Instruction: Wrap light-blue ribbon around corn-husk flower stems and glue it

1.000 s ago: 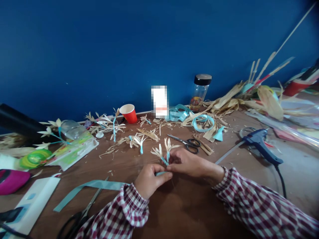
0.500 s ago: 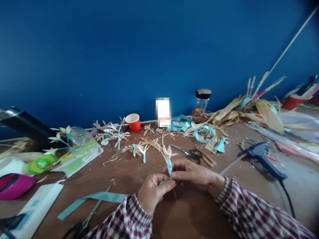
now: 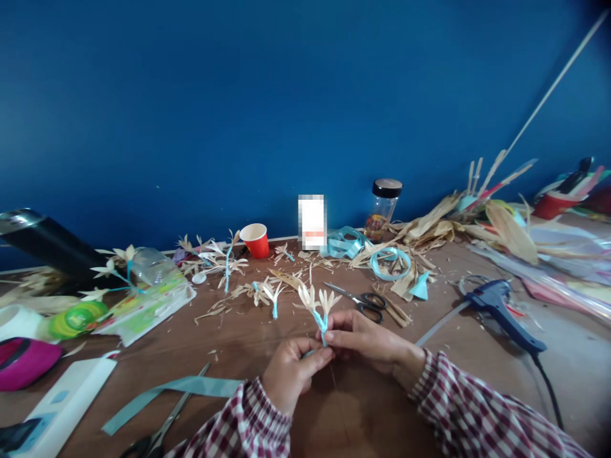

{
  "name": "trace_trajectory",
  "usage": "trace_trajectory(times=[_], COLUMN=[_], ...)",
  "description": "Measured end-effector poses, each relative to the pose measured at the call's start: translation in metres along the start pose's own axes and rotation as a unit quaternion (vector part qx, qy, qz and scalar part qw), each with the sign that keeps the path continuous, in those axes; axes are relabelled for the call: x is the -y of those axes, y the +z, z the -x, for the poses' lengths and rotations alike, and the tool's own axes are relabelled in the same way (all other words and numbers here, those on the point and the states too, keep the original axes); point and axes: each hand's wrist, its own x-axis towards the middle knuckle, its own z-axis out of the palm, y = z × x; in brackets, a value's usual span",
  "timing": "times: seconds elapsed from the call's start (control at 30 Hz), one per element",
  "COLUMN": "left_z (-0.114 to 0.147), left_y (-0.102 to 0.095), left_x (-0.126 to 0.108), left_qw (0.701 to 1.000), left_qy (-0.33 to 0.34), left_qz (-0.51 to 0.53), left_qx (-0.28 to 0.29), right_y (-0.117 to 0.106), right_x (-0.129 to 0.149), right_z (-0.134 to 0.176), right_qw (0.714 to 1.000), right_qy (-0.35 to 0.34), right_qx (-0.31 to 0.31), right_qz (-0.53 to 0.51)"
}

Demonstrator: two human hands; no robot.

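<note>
Between my two hands stands a small corn-husk flower stem (image 3: 323,319), with two pale blooms splayed in a V and light blue ribbon wrapped round their stalks. My right hand (image 3: 365,338) pinches the stalk from the right, thumb and fingers closed. My left hand (image 3: 296,366) is closed at the stalk's lower end, where a bit of blue ribbon shows at its fingers. A thin wire hangs faintly below. A light blue ribbon strip (image 3: 176,387) lies left of my left sleeve, over the blades of open scissors (image 3: 169,420). Another small husk flower (image 3: 274,300) lies beyond my hands.
Black-handled scissors (image 3: 370,306) lie just past my right hand. A blue glue gun (image 3: 501,312) is at right, a white power strip (image 3: 71,404) at left. At the back are a red paper cup (image 3: 256,245), a lidded jar (image 3: 383,207), ribbon coils (image 3: 390,263) and corn husks (image 3: 439,216).
The flower stem has turned in my fingers, so its two blooms now show spread apart. Both hands keep their hold in nearly the same place. The view has shifted slightly.
</note>
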Motion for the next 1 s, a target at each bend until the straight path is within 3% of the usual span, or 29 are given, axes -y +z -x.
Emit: trace_trajectory(times=[0.23, 0.57, 1.0], left_z=[-0.0014, -0.0034, -0.0021], left_y=[-0.0003, -0.002, -0.0016], left_x=[-0.0009, 0.0061, 0.0072], left_qw=[0.994, 1.0, 0.999], left_qy=[-0.031, -0.002, -0.015], left_qz=[0.108, 0.027, 0.027], left_qx=[0.014, 0.005, 0.016], right_y=[0.0032, 0.0014, -0.0001], right_x=[-0.0015, -0.0025, 0.0046], right_z=[-0.0024, -0.0034, -0.0048], right_qw=[0.997, 0.997, 0.992], right_qy=[-0.049, -0.043, -0.078], right_qx=[-0.046, -0.06, -0.103], right_qz=[0.039, 0.025, 0.014])
